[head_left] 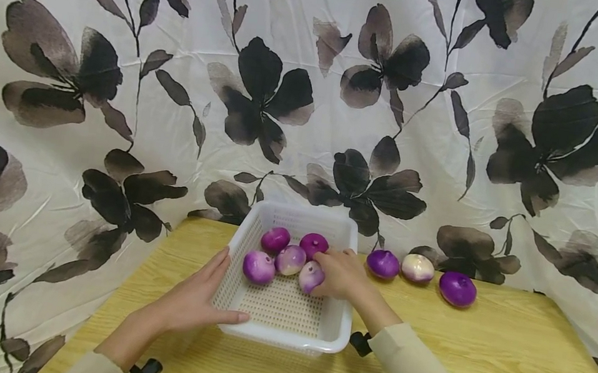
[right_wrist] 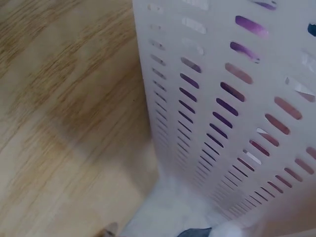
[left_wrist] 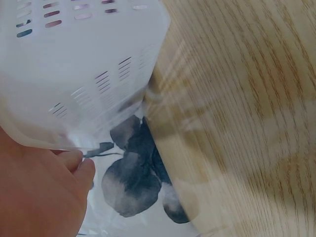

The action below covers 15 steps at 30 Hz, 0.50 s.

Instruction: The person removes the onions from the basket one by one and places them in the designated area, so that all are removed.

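Observation:
A white perforated plastic basket holds several purple-and-white onions. Along its left side rests my left hand, fingers straight against the wall and thumb stretched over the near corner. The left wrist view shows that hand low beside the basket's outer wall. My right hand reaches over the right rim and grips a pale onion with purple sides inside. Close by in the basket are a dark purple onion, a mottled onion, a two-tone onion and another purple onion.
Right of the basket, along the back of the wooden table, lie a purple onion, a whitish onion and a deep purple onion. A floral cloth hangs behind. Dark wrist devices sit at both cuffs.

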Each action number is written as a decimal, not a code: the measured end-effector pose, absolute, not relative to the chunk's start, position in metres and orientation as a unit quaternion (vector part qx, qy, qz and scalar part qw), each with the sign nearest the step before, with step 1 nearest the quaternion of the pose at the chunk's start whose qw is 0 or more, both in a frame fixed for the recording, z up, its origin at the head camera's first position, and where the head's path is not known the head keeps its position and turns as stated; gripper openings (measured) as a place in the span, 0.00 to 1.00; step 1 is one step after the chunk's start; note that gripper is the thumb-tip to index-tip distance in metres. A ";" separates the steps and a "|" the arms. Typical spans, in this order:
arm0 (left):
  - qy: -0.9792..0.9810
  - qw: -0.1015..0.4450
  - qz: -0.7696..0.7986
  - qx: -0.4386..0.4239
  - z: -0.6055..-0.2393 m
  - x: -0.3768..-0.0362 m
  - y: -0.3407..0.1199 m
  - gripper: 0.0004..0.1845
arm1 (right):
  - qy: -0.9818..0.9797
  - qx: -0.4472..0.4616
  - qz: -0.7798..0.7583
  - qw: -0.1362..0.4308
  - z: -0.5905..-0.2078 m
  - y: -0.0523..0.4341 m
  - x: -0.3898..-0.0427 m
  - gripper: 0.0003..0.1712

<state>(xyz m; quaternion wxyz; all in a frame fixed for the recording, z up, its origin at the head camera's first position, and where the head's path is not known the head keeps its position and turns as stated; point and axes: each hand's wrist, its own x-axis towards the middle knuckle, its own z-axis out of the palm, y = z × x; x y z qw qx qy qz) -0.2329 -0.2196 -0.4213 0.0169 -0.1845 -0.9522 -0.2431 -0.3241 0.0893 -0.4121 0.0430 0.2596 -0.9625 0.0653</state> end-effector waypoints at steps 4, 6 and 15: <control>-0.953 0.017 -0.241 -0.185 -0.420 -0.234 -0.220 0.72 | -0.965 0.254 0.057 0.031 -0.410 0.089 -0.322 0.40; -0.952 0.018 -0.240 -0.188 -0.420 -0.235 -0.220 0.72 | -0.966 0.252 0.058 0.028 -0.410 0.089 -0.322 0.40; -0.952 0.013 -0.244 -0.185 -0.417 -0.230 -0.219 0.71 | -0.956 0.267 0.114 0.044 -0.413 0.093 -0.325 0.46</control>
